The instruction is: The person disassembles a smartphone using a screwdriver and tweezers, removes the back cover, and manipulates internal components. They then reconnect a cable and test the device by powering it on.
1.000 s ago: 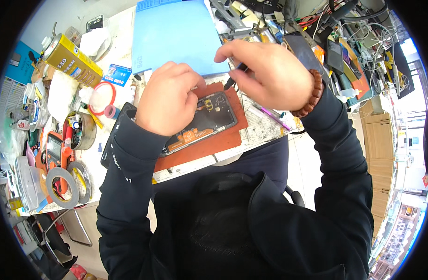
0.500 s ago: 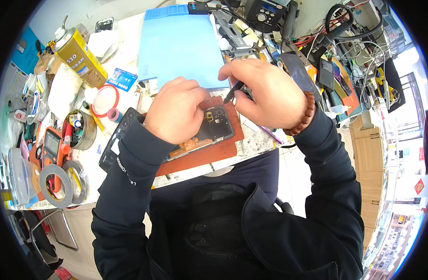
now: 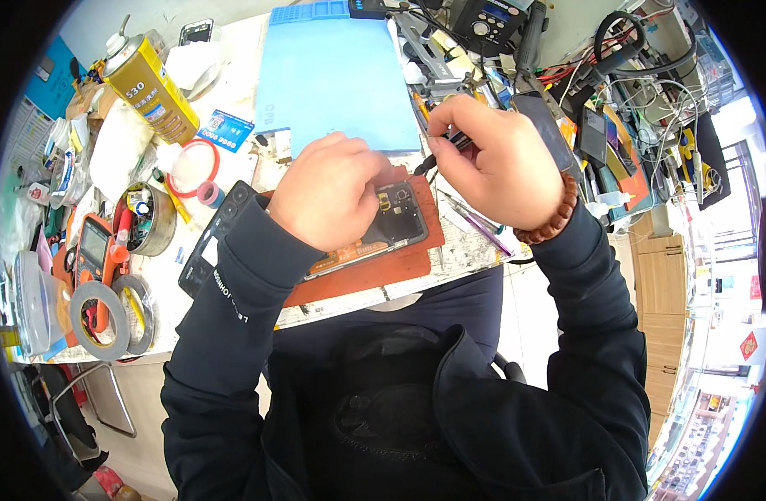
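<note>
An opened phone [image 3: 402, 219] with its inner parts bare lies tilted on a reddish-brown mat [image 3: 358, 280]. My left hand [image 3: 326, 194] is over its left part, fingers curled; what they hold, if anything, is hidden. To the right and slightly above the phone, my right hand [image 3: 501, 167] pinches a slim black tool [image 3: 427, 164], its tip pointing toward the phone's far right corner. Its exact kind is not clear. Left of my left forearm rests a dark phone back [image 3: 201, 259] with camera rings.
A blue work mat [image 3: 333, 83] spreads beyond my hands. On the left stand a yellow spray can [image 3: 153, 92], a round tin of small items [image 3: 153, 221], an orange multimeter [image 3: 93, 246] and tape rolls [image 3: 99, 321]. Slim tools [image 3: 476, 224] and tangled cables [image 3: 650, 92] lie to the right.
My right hand has shifted right, taking the black tool a little away from my left hand. The left hand stays over the phone. The whole view has shifted slightly.
</note>
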The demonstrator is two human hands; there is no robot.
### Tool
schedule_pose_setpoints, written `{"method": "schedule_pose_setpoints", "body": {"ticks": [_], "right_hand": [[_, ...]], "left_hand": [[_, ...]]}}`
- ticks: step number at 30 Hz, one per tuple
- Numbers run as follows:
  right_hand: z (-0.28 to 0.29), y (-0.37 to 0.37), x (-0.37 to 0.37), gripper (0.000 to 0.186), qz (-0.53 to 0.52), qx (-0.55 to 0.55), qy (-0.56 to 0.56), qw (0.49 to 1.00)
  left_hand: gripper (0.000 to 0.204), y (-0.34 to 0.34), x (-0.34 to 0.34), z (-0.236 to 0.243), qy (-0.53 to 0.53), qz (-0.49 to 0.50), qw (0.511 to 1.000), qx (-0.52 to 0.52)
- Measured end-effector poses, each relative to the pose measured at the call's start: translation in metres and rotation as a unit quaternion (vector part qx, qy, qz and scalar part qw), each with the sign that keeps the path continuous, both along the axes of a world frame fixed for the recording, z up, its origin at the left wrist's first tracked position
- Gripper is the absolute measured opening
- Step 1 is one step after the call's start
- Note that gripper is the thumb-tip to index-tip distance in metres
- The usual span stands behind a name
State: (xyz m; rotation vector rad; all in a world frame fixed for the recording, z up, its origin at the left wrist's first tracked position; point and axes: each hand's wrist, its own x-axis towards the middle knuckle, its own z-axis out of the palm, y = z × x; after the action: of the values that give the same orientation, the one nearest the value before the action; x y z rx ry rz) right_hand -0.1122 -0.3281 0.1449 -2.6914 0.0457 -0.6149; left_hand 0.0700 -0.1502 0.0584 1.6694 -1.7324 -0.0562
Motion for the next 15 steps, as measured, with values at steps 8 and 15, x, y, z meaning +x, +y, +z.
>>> {"method": "schedule_pose_setpoints", "body": {"ticks": [8, 15], "right_hand": [[0.001, 0.016, -0.007, 0.013, -0.001, 0.064, -0.035, 0.997], [-0.008, 0.014, -0.027, 0.016, -0.039, 0.102, -0.007, 0.994]], "left_hand": [[0.011, -0.001, 0.0, 0.003, -0.003, -0.023, 1.0, -0.016], [0.007, -0.008, 0.036, -0.014, -0.114, 0.182, 0.975, -0.056]]}}
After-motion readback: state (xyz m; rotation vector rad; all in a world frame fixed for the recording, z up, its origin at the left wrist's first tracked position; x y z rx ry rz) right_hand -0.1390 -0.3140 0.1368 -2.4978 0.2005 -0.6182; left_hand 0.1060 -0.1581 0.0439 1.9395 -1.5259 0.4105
